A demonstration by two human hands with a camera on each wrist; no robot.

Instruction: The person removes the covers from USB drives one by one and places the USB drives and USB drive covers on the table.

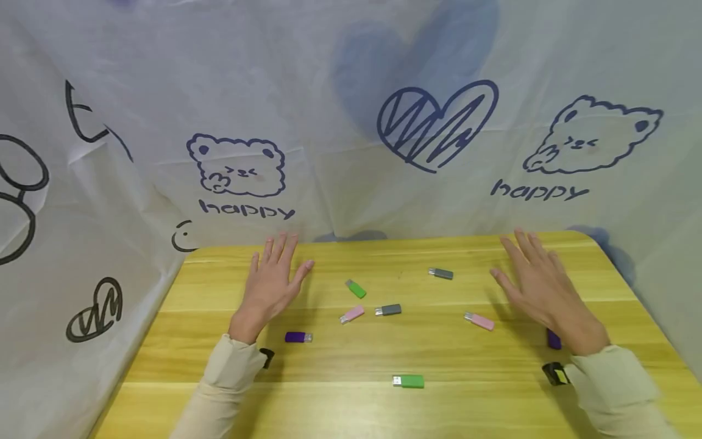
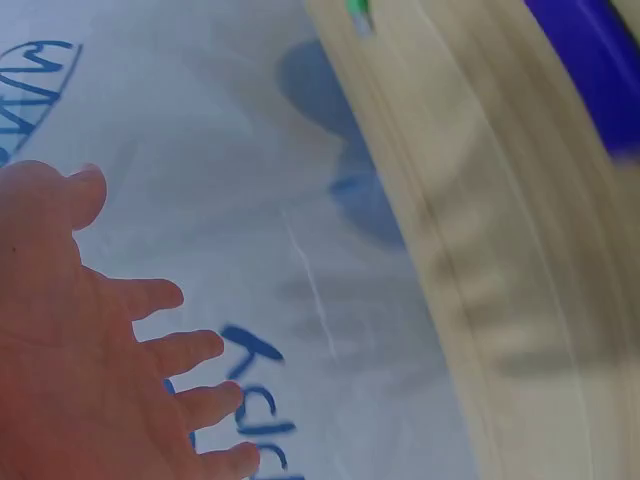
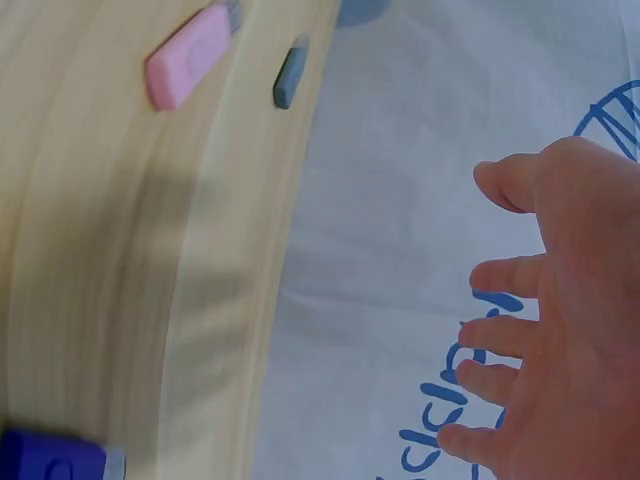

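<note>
My left hand is held over the left part of the table with its fingers straight and spread, holding nothing. A purple USB stick lies just below it in the head view. My right hand hovers over the right side, fingers also extended and nothing in them. Under its wrist a second purple USB stick is partly hidden. Between the hands lie a green USB stick, a pink one, a grey one, another grey one and another pink one. Nearer the front is a second green stick.
The sticks lie scattered on a wood-grain table with rounded back corners. A white cloth printed with hearts, bears and lettering hangs behind the table and along its sides. Small black wrist devices show beside both sleeves.
</note>
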